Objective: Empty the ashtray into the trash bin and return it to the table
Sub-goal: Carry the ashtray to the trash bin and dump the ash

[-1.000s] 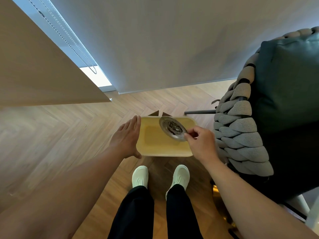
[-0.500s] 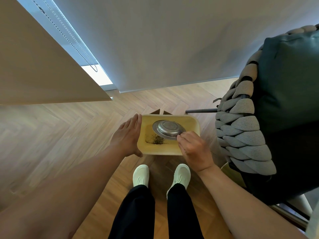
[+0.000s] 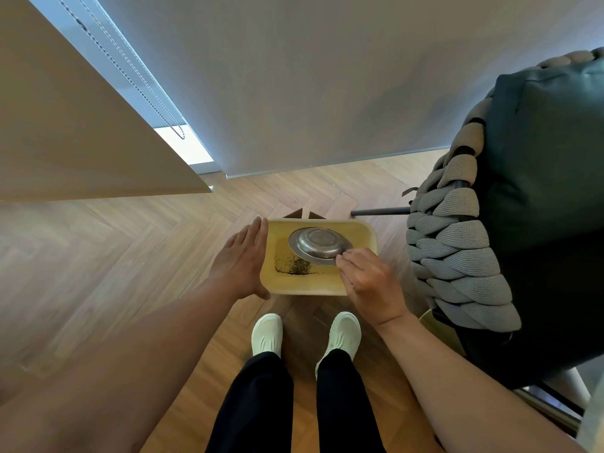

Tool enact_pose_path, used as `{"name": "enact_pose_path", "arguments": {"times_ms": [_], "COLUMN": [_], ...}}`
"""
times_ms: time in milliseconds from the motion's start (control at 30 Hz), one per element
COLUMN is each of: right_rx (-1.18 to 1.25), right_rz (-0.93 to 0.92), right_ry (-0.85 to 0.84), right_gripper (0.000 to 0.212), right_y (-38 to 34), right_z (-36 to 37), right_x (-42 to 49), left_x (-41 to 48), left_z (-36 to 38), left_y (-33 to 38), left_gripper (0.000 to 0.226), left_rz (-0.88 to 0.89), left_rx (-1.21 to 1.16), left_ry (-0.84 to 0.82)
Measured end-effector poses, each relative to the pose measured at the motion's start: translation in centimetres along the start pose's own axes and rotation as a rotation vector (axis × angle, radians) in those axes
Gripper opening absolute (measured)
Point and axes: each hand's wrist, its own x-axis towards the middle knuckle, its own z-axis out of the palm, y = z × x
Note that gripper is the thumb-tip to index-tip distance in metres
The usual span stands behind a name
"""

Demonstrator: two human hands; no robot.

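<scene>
A yellow trash bin (image 3: 367, 232) stands on the wooden floor in front of my feet. Over its opening I hold a round metal ashtray (image 3: 318, 245) upside down, its underside facing up. My right hand (image 3: 369, 284) pinches the ashtray's near rim. Dark ash (image 3: 295, 267) lies on the bin's bottom, toward its left side. My left hand (image 3: 242, 261) rests flat against the bin's left wall, fingers extended and holding nothing.
A chair with thick grey woven rope and a dark green cushion (image 3: 510, 197) stands close on the right. A beige panel (image 3: 65, 125) juts in at upper left. A grey roller blind (image 3: 310, 76) hangs behind the bin. My white shoes (image 3: 266, 331) stand just before it.
My right hand turned the ashtray from tilted with ash inside to fully upside down. Ash dropped into the bin. The left hand stayed on the bin's side.
</scene>
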Motion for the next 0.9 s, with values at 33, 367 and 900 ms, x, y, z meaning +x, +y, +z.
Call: {"name": "enact_pose_path", "arguments": {"times_ms": [33,367,900], "right_rx": [0.015,0.545,1.208], "right_rz": [0.014,0.856,1.431], "right_ry": [-0.003,0.014,0.06], "right_gripper": [0.013,0.007,0.01], "right_y": [0.0,0.9,1.9], "right_z": [0.0,-0.1,1.4], "right_x": [0.0,0.5,0.6], "left_x": [0.0,-0.3,0.6], "left_z": [0.0,-0.1,-0.8], "left_y": [0.0,-0.1,1.5], "left_gripper": [0.158,0.155,0.114], "left_rz": [-0.001,0.017,0.193], "left_rx": [0.0,-0.025,-0.151], "left_ry": [0.002,0.024,0.167]}}
